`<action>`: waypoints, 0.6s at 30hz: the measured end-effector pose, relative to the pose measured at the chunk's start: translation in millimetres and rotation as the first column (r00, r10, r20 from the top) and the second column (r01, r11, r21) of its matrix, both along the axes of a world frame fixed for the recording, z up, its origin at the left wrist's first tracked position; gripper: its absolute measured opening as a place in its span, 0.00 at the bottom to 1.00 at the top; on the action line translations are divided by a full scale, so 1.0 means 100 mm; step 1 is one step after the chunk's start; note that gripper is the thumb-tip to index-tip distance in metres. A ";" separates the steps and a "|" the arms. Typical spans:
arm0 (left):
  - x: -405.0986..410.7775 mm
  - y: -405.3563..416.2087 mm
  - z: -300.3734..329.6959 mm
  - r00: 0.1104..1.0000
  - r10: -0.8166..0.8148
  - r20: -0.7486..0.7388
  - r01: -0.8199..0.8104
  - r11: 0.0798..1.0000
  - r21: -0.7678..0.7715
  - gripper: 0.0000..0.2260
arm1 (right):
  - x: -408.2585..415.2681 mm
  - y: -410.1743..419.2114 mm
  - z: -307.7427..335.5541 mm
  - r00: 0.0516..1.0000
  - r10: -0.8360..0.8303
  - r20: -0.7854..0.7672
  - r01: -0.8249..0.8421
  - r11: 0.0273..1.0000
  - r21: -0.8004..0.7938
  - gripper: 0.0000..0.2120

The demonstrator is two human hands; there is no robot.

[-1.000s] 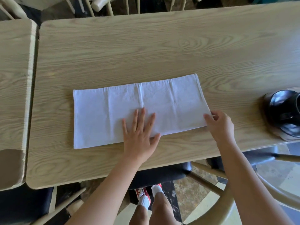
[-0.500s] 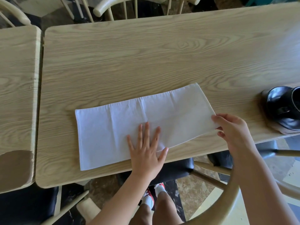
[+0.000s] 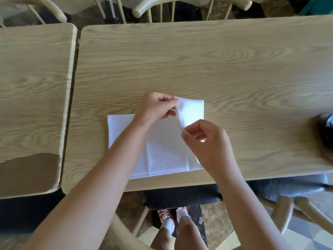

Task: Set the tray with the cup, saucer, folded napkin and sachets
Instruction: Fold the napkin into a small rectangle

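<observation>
Two shoes (image 3: 168, 216) with red stripes show far down below, under the edge of the bench (image 3: 198, 56). Just above them is a dark chair seat (image 3: 182, 197).

Next come your arms, reaching out over the near edge. Your right hand (image 3: 207, 141) is the closer one. Its fingers (image 3: 186, 133) are pinched on the loose edge of the white napkin (image 3: 162, 156). Your left hand (image 3: 155, 108) is a little farther out. Its fingers (image 3: 172, 101) are pinched on the far corner of that same loose edge. So both hands are grasping the napkin and lifting one end up.

A moment ago the napkin lay flat in one long strip. Your left hand was pressed flat on it, and your right hand held only the right end. Now the right end has come up and over toward the middle, and your left hand has let go of the flat part to help. The napkin looks much shorter. That means you are in the middle of folding it in half.

I think the fold is not done yet, because the top part is raised and not pressed down.

Farther to the right, at the edge of the view, is a dark shiny thing (image 3: 328, 121). It may be the cup, but it is too blurry to tell. You cannot see the tray, the saucer or the sachets here.

At the far side stands a pale wooden chair (image 3: 180, 6).
</observation>
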State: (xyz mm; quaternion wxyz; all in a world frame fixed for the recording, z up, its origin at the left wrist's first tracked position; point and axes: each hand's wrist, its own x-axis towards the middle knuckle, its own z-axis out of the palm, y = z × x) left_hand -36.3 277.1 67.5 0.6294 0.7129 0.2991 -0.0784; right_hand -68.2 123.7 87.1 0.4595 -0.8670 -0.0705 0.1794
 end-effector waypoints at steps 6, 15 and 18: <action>-0.28 0.54 0.05 0.998 0.028 0.052 -0.034 0.993 0.115 0.09 | -0.21 0.44 0.05 0.997 0.075 0.019 -0.076 0.993 0.086 0.03; -0.94 1.02 -0.32 0.988 0.152 0.011 -0.149 0.949 0.279 0.08 | -0.68 0.95 -0.33 0.948 0.282 0.147 -0.282 0.959 -0.025 0.06; -1.07 1.06 -0.49 0.989 0.149 0.000 -0.138 0.914 0.383 0.09 | -0.79 1.05 -0.50 0.923 0.357 0.147 -0.342 0.932 -0.117 0.07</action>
